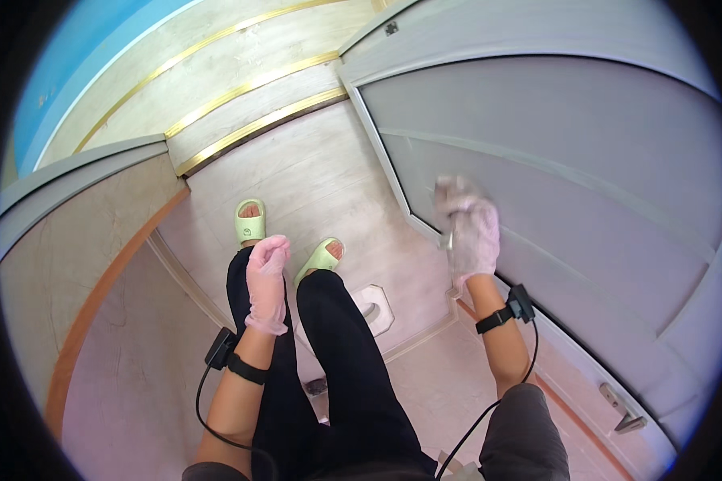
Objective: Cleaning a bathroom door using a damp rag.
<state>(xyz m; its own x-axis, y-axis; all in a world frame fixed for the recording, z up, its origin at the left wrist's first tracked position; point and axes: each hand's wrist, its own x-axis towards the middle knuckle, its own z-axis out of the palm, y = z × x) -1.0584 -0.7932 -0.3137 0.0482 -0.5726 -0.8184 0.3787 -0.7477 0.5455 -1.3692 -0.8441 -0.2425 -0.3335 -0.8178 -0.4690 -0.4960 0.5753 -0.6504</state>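
Note:
My left hand (267, 276), in a thin pinkish see-through glove, hangs over my left thigh with its fingers curled in. Nothing shows in it. My right hand (477, 239), gloved the same way, is raised against the grey door panel (569, 184) on the right. Motion smears its fingers. A pale, blurred lump (455, 192) sits at the fingertips; it may be a cloth, but its kind cannot be made out. Faint whitish streaks run across the panel beyond this hand. A black strap with a small box and cable is round each wrist.
Gold-edged steps (253, 128) rise ahead past a doorway. A white octagonal floor fixture (381, 309) with an opening lies right of my legs. The door handle (622, 409) is at lower right. A pale partition (80, 232) with an orange-brown edge stands left. My feet wear light-green slippers (250, 227).

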